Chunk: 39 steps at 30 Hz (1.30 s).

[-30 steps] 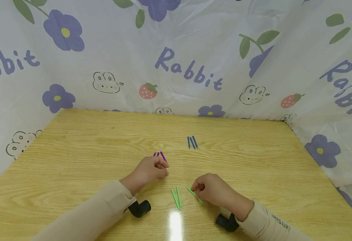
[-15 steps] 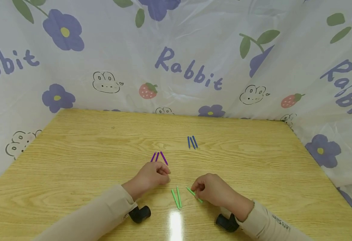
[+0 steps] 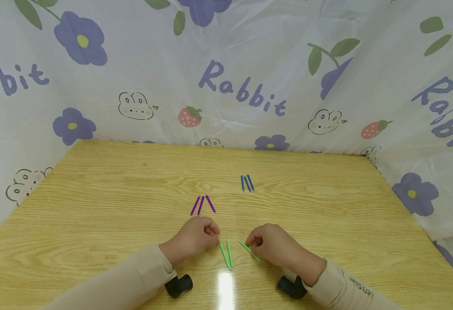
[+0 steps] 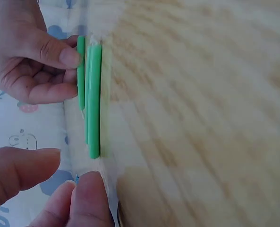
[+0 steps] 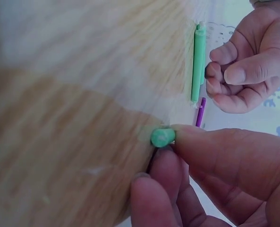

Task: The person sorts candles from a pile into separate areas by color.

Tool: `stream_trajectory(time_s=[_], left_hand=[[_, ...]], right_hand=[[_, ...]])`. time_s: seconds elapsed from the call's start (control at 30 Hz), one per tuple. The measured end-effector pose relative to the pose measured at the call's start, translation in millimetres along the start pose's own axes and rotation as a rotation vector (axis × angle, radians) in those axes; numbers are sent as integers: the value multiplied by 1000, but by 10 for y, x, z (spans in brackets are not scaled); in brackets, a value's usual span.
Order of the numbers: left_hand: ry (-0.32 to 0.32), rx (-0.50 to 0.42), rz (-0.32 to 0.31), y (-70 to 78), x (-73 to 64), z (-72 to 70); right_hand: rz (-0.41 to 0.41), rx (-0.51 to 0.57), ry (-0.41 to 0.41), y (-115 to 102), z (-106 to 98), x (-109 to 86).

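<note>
My right hand (image 3: 274, 243) pinches a thin green candle (image 5: 162, 137) between thumb and fingers, low over the wooden table. Two more green candles, one (image 3: 224, 255) slanting beside the other (image 3: 230, 254), lie between my hands with their near ends close together. My left hand (image 3: 196, 236) holds nothing; its fingers are loosely bent, just left of this pair, thumb apart from the fingertips in the left wrist view. Beyond that hand lie three purple candles, two (image 3: 195, 206) leaning one way and the third (image 3: 210, 203) the other.
Farther back, three blue candles (image 3: 247, 183) lie side by side on the wooden table (image 3: 319, 202). A white curtain (image 3: 164, 73) printed with flowers and rabbits surrounds the table's back and sides. Black camera mounts (image 3: 178, 286) stick out at both wrists.
My left hand has drawn back from the purple candles toward the green pair, uncovering all three purple ones. My right hand stays in place with its green candle.
</note>
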<state>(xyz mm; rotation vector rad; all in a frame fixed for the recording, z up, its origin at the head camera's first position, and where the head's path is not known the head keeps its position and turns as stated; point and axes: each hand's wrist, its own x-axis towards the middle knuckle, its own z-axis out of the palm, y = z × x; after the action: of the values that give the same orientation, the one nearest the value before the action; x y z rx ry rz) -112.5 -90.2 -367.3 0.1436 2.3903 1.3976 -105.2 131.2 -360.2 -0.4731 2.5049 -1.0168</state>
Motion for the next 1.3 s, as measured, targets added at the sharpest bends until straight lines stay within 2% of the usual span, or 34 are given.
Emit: stream_trajectory(time_s=[0.2, 0.43, 0.67, 1.03, 1.3], left_hand=[[-22, 11, 23, 2, -51, 40], [-29, 48, 93, -12, -45, 71], [-14, 92, 86, 0, -43, 100], [-10, 98, 76, 53, -50, 155], [-9, 135, 75, 84, -35, 197]], right_hand=[[-5, -11, 2, -9, -2, -7], [-14, -19, 4, -19, -2, -12], [-21, -33, 4, -21, -4, -9], [-23, -100, 29, -47, 30, 2], [-43, -128, 30, -65, 40, 2]])
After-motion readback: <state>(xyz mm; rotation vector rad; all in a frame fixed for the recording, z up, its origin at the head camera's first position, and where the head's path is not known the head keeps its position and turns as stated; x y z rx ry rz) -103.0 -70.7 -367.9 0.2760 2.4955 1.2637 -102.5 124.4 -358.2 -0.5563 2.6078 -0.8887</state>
